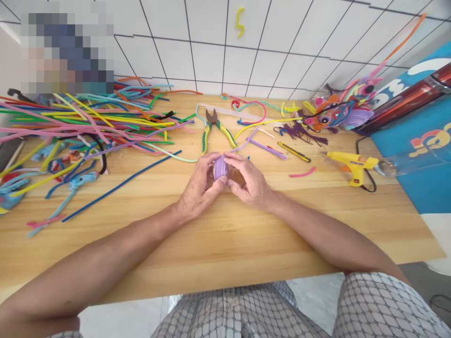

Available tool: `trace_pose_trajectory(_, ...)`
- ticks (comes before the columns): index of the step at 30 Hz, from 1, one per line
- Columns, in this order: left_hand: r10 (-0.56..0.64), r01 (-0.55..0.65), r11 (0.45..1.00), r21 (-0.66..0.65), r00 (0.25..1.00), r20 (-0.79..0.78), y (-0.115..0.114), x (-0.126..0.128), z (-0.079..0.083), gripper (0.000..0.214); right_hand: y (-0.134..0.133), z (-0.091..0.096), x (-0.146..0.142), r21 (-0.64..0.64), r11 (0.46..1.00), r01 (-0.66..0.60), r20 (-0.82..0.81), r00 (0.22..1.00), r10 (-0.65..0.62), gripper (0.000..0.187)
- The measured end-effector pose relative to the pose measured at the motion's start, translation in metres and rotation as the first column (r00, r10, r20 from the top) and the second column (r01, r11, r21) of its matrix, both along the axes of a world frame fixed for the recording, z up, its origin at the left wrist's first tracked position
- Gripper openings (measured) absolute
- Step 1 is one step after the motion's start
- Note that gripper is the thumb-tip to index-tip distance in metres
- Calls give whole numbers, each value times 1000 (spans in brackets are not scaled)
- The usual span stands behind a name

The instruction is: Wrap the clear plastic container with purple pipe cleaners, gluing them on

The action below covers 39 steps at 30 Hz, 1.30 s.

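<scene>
A small purple coil (221, 169), apparently wound pipe cleaner, is held above the wooden table between my two hands. My left hand (200, 185) curls around its left side, with the thumb at its lower edge. From the other side my right hand (248, 180) closes on it, fingertips on top and thumb below. Just beyond my fingers lie pliers (212, 123) with green and yellow handles, jaws pointing away. A purple pipe cleaner (267, 148) rests to the right of my hands, near a yellow utility knife (294, 151).
Many coloured pipe cleaners (116, 117) are heaped at the left, a blue one (123, 185) reaching toward my left hand. At the right are a yellow glue gun (352, 164) with a black cord and a colourful pipe-cleaner figure (326, 117). A tiled wall (204, 51) borders the table's back.
</scene>
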<state>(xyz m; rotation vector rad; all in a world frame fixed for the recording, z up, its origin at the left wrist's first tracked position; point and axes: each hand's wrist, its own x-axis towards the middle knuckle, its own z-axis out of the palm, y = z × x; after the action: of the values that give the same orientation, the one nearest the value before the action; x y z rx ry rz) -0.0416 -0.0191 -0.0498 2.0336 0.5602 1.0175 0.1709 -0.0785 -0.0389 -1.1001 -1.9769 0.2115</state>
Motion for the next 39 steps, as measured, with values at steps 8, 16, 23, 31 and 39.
trace_pose_trajectory(8,15,-15,1000,19,1000,-4,0,0,0,55,1,-1,0,1,1000,-3,-12,1000,3,57)
trace_pose_trajectory(16,16,-15,1000,-19,1000,18,0,2,-1,54,1,-1,1,-29,1000,9,0,1000,-10,56)
trace_pose_trajectory(23,-13,13,999,-30,1000,23,-1,2,2,49,0,-3,4,9,1000,-8,-4,1000,8,62)
trace_pose_trajectory(31,-20,24,997,-77,999,45,1,2,0,47,0,-4,5,-6,1000,-11,-13,1000,11,66)
trace_pose_trajectory(39,-23,27,995,-98,999,43,0,3,1,48,2,-4,6,1,1000,-12,-7,1000,12,66)
